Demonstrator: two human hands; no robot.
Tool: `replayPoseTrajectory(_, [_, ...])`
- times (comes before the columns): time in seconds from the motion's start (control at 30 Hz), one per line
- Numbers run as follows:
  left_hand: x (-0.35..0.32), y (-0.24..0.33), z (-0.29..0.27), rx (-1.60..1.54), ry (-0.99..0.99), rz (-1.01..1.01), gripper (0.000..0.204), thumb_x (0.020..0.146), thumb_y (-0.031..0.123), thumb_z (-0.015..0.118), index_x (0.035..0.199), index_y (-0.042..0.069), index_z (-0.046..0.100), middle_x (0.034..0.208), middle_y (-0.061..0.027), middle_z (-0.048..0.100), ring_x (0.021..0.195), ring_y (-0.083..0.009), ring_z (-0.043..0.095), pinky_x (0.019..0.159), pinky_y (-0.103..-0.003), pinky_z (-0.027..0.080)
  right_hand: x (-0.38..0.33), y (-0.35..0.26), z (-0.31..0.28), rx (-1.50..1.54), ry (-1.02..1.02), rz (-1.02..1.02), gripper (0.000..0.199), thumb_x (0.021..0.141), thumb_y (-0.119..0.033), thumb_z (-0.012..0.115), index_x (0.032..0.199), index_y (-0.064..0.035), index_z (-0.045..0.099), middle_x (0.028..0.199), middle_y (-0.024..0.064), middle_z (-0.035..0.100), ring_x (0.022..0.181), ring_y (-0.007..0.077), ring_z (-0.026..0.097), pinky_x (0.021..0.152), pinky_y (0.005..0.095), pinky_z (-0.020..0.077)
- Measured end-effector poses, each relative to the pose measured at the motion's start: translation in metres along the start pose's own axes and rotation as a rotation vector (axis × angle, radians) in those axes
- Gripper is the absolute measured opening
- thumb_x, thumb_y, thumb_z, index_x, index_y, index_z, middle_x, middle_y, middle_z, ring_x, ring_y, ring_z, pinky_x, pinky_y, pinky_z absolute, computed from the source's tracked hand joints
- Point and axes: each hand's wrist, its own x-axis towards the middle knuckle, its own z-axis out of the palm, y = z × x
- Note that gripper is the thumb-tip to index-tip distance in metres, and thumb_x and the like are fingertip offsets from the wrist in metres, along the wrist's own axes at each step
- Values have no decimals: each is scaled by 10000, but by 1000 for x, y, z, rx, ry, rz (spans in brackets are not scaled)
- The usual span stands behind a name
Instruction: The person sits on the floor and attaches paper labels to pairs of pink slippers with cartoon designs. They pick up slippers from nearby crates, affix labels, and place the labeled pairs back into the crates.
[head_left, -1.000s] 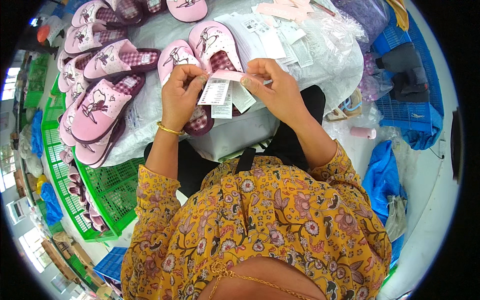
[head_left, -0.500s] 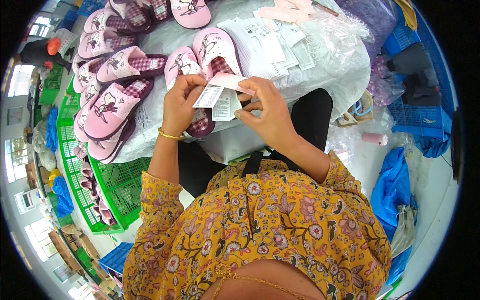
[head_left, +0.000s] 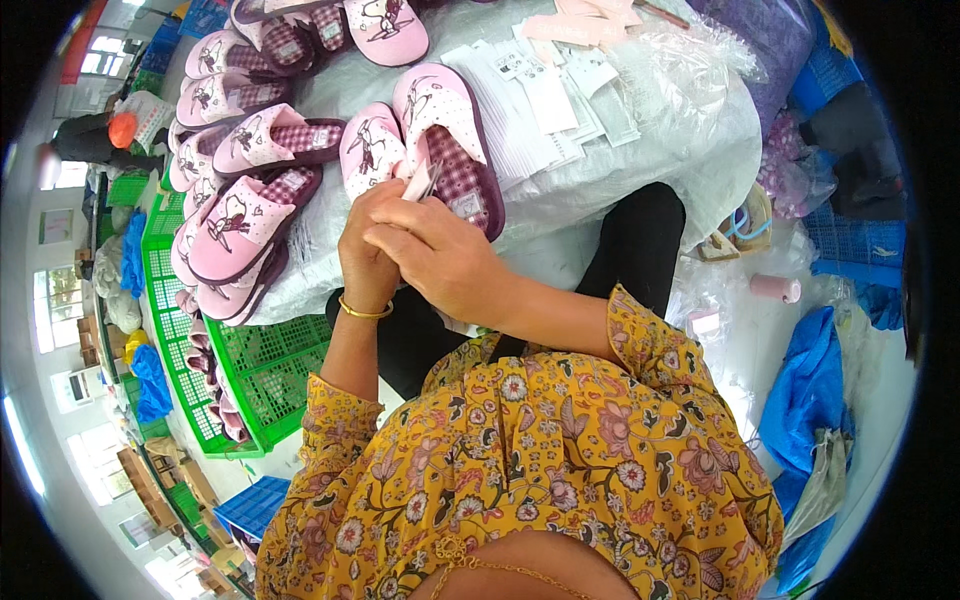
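Observation:
My left hand (head_left: 370, 256) and my right hand (head_left: 450, 256) are pressed together above the front edge of the work surface. Between their closed fingers stands a small bundle of paper tags (head_left: 423, 182), pink and white, seen nearly edge-on. The right fingers lie over the left ones and hide the lower part of the bundle. Just beyond the hands lies a pair of pink slippers with a cartoon print and maroon checked lining: the left slipper (head_left: 367, 140) is partly behind the left hand, and the right slipper (head_left: 436, 100) points away with its insole showing.
More pink slippers (head_left: 233, 232) are piled at the left. White paper tags (head_left: 548, 100) and pink cards (head_left: 575, 28) lie on the plastic-covered table (head_left: 690, 150). A green crate (head_left: 270, 365) stands below left. On the right are a blue tarp (head_left: 800, 390) and a pink roll (head_left: 776, 289).
My hands have come together and closed around the tags, which were spread flat between them before. The right hand has moved left, onto the left hand. The view has shifted slightly.

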Motion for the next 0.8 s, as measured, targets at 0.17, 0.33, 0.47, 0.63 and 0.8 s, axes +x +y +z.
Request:
replayPoseTrajectory(0.17, [-9,-6,7,-326,73,-283,262,851,29,606,1107,-22,590,1097,-102,622,989,-203,603,852,-307,485,8,-2,8,18,16,-2,326,720,-35,611,1046,-37,593,1065,86,553,887,263,584,738,336,499])
replayPoseTrajectory(0.33, [3,11,3,-148,38,-121,262,853,22,597,1111,-20,589,1074,-108,627,972,-204,608,831,-292,482,10,-1,12,7,33,-1,312,717,-41,604,1029,-42,587,1051,79,543,873,260,586,725,329,504])
replayPoseTrajectory(0.47, [-2,7,2,-119,-17,-175,251,918,69,469,1146,-21,525,1074,-87,564,952,-203,555,859,-332,454,12,-1,14,0,41,2,294,718,-44,603,1011,-47,584,1039,77,543,858,256,585,716,324,504])
replayPoseTrajectory(0.63, [-5,5,8,-323,44,-355,273,870,59,570,1134,-10,561,1049,-94,603,928,-187,588,808,-301,479,12,-4,16,-7,32,23,301,704,-60,626,1002,-58,585,1034,80,546,860,263,584,722,342,499])
replayPoseTrajectory(0.8, [-3,11,1,-126,34,-338,318,818,68,638,1124,9,576,1086,-126,621,1002,-239,597,876,-342,476,1,-6,-24,32,-30,13,344,719,-86,691,1044,-31,592,1094,105,557,928,252,565,742,351,483])
